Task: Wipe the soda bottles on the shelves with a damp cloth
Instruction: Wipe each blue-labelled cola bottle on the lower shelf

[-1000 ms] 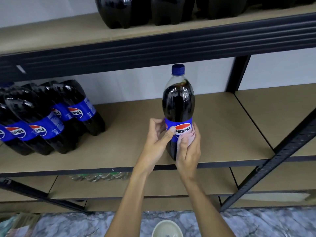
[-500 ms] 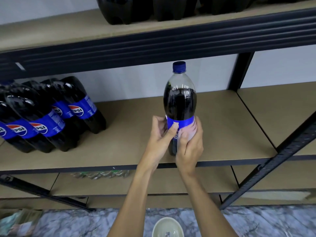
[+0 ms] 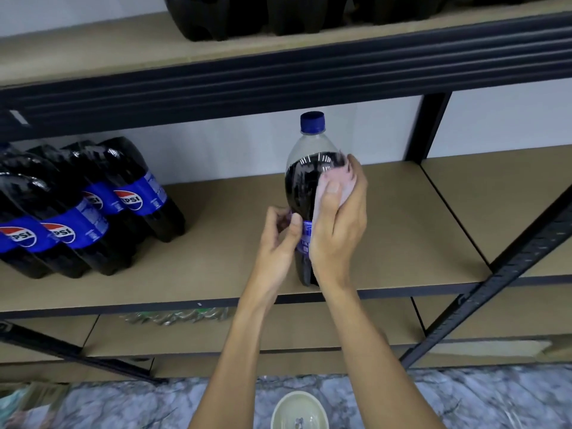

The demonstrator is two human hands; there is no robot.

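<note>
Head view: one upright Pepsi bottle (image 3: 305, 181) stands near the front edge of the middle shelf (image 3: 402, 230). The right hand (image 3: 339, 230) curls round its upper body, pressing a pink cloth (image 3: 343, 184) to the dark shoulder. The left hand (image 3: 275, 243) pinches the label band to steady it. This bottle seems mid-wipe; whether the leaning Pepsi bottles (image 3: 93, 212) at left are done cannot be told

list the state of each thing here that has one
soda bottle: upright on the shelf, cap on
cloth: pressed to the bottle's shoulder
right hand: holds the cloth
left hand: grips the bottle's label
other bottles: grouped at left, untouched
bowl: upright, below
</note>
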